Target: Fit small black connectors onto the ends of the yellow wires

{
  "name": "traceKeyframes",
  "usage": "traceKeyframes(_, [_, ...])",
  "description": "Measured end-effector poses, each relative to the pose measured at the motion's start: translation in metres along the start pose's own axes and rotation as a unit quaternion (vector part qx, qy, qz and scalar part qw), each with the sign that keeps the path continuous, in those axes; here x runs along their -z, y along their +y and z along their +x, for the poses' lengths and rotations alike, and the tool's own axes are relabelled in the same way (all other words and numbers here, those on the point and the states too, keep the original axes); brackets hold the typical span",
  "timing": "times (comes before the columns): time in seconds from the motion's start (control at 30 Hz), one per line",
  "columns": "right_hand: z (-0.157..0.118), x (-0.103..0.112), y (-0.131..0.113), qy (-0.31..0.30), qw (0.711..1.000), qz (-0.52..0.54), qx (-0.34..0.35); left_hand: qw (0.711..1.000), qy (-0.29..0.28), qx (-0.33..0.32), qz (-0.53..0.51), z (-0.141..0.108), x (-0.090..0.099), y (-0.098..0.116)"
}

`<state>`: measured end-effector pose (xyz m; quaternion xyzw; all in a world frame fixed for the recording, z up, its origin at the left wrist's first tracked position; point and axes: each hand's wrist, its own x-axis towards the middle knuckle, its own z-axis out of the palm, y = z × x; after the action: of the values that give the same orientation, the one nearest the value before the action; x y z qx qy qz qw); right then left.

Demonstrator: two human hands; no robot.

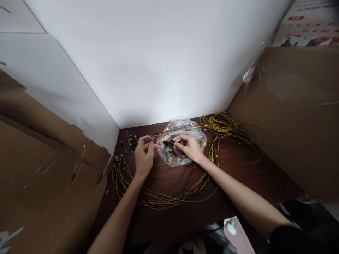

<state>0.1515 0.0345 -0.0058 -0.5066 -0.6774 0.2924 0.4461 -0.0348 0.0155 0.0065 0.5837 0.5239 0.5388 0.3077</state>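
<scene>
A clear plastic bag [178, 162] lies open on the dark wooden table [169, 176], with black and yellow small parts [169, 150] inside. Over its right part, my right hand [189, 146] pinches with thumb and fingers; a thin dark piece shows at the fingertips, too small to name. My left hand [145, 155] is at the bag's left edge, index finger and thumb apart, with nothing visible between them. Behind my left hand sits a cluster of black and yellow round parts [131, 139]. Yellow and black wires [169, 201] curve around the front of the bag.
A coil of yellow wire [219, 122] lies at the back right. Cardboard boxes stand at the left [39, 176] and right [296, 123]. A white wall [159, 63] rises behind. A pink and white box [237, 234] is below the table's front edge.
</scene>
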Motion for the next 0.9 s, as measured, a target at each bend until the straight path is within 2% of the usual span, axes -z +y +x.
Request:
traceKeyframes(0.23, [0.001,0.007,-0.001,0.006,0.996,-0.069,0.054,0.997,-0.010,-0.058,0.060,0.002,0.001,0.001])
traceKeyframes(0.47, [-0.001,0.012,-0.003,-0.018,0.991,-0.128,0.046,0.988,-0.065,-0.085,0.109,0.003,0.000,-0.011])
traceKeyframes(0.57, [-0.002,0.013,-0.008,-0.050,0.987,-0.137,0.067,0.965,-0.112,-0.138,0.195,-0.001,-0.001,-0.009])
traceKeyframes(0.73, [-0.007,0.012,-0.014,-0.143,0.964,-0.186,0.121,0.904,-0.187,-0.225,0.311,-0.010,-0.004,0.000])
traceKeyframes(0.9, [-0.012,0.006,-0.013,-0.149,0.950,-0.248,0.115,0.877,-0.195,-0.240,0.369,-0.010,-0.003,0.000])
